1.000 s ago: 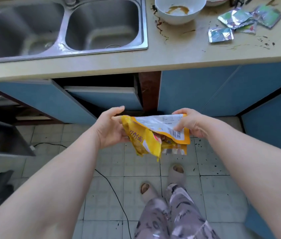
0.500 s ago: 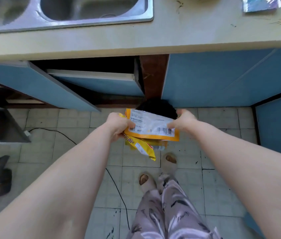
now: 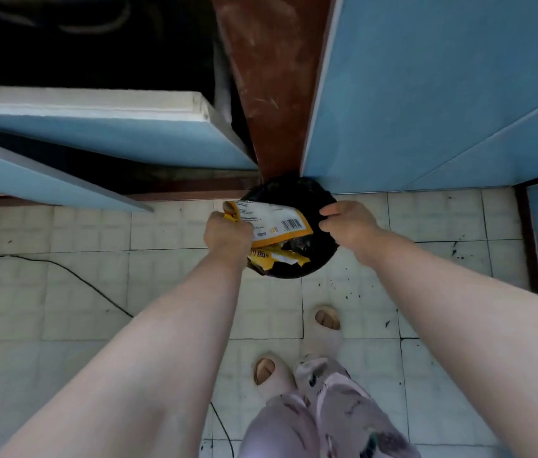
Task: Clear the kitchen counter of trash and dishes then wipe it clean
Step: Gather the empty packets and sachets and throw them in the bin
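Note:
A crumpled yellow and white noodle wrapper (image 3: 274,223) hangs over the mouth of a black trash bag (image 3: 294,193) on the floor, at the foot of the cabinets. My left hand (image 3: 226,234) grips the wrapper's left end, and its lower part dips into the bag. My right hand (image 3: 350,223) is off the wrapper, with its fingers curled on the bag's right rim. The counter and the dishes are out of view.
Open blue cabinet doors (image 3: 95,137) jut out at the left, with a dark cupboard behind them. A closed blue door (image 3: 426,94) is at the right. On the tiled floor a black cable (image 3: 79,279) runs at the left. My slippered feet (image 3: 323,325) stand just behind the bag.
The view tipped down from the counter to the floor. Both hands lowered the wrapper to the black bag. My right hand let go of the wrapper and took the bag's rim.

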### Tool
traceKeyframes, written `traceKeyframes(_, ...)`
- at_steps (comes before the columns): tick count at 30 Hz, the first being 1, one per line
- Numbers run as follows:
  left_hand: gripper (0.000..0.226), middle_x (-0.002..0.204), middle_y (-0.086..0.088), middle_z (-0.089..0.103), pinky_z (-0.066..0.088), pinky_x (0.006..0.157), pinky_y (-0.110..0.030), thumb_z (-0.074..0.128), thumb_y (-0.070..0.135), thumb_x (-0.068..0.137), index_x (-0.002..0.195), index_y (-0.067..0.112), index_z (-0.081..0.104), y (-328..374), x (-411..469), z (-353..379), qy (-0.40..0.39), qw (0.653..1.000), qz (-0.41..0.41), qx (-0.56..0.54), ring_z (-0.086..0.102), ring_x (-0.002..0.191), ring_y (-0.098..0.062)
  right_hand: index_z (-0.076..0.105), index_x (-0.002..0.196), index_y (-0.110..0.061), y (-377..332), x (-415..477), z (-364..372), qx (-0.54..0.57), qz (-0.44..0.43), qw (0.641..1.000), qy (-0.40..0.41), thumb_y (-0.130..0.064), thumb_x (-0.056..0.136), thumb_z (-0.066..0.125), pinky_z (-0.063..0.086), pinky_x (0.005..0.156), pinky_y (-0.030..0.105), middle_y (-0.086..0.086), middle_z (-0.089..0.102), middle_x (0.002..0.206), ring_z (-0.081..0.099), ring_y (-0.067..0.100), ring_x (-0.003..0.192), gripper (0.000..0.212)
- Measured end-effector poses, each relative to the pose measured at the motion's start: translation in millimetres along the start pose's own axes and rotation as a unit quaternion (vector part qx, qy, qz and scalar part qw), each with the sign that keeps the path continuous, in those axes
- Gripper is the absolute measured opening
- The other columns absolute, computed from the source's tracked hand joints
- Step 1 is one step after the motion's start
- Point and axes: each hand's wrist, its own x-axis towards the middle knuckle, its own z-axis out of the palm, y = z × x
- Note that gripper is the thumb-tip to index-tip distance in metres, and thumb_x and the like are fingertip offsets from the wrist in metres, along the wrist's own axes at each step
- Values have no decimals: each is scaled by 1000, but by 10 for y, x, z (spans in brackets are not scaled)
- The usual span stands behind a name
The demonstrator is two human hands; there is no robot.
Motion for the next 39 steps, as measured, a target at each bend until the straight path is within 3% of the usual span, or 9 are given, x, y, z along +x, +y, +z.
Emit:
traceKeyframes(7,43,120,-16,64,47,81,-31,63,13,83,123,2,52,-159,652,840,-1,997,17,70,60,111,-34,66,117,-18,305,783,228,-1,-2,1000,10,-6,85,57,49,100,36,8,64,121,60,26,110,36)
traceKeyframes(11,106,145,-18,41,40,105,-40,83,46,67,142,-1,24,-218,832,1219,-96,990,-39,97,43,132,-35,67,116,-19,441,1099,335,-7,-9,1000,23,-8,85,58,49,99,37,7,64,120,60,27,111,34)
traceKeyframes(14,129,156,-11,15,23,116,-49,71,73,62,151,10,2,-189,769,1334,-154,984,-73,53,22,142,-35,67,116,-18,481,1155,375,6,-2,1000,22,-8,86,58,49,100,38,6,65,109,61,25,107,33)
traceKeyframes(18,82,150,-14,33,31,112,-47,56,56,88,149,10,24,-154,679,1128,-81,993,-17,-84,35,136,-36,69,115,-19,453,928,385,15,9,1000,24,-8,87,56,48,101,39,3,59,99,59,26,100,32)
traceKeyframes(23,29,105,-14,66,48,86,-37,42,34,101,95,13,61,-109,351,427,-154,984,2,-94,63,98,-31,66,118,-21,295,339,296,3,11,1000,19,-8,87,52,47,102,38,6,63,119,59,28,111,36)
traceKeyframes(28,32,75,-2,58,40,55,-23,49,16,100,68,16,53,162,-287,-303,-180,979,-2,-100,54,65,-16,68,113,-21,-26,-384,118,17,-2,999,39,-9,89,52,44,103,31,4,62,125,55,25,118,31)
traceKeyframes(32,20,69,-2,58,40,44,-16,52,15,96,78,13,60,446,-795,-820,-185,977,12,-108,49,54,-13,69,109,-17,-307,-959,-104,30,-26,998,56,-11,90,54,46,101,34,6,65,116,58,27,113,25)
traceKeyframes(35,20,71,-3,58,36,50,-23,50,20,98,85,10,61,675,-1207,-1150,-217,970,52,-99,47,57,-14,71,102,-17,-524,-1378,-284,34,-66,995,70,-13,87,55,50,93,34,3,67,98,62,27,106,22)
traceKeyframes(39,29,73,2,64,45,62,-25,48,28,99,76,17,63,1031,-1762,-1566,-194,968,143,-72,54,63,-11,73,95,-26,-884,-1989,-623,14,-114,987,116,-24,85,57,51,92,33,-3,72,105,64,20,103,19)
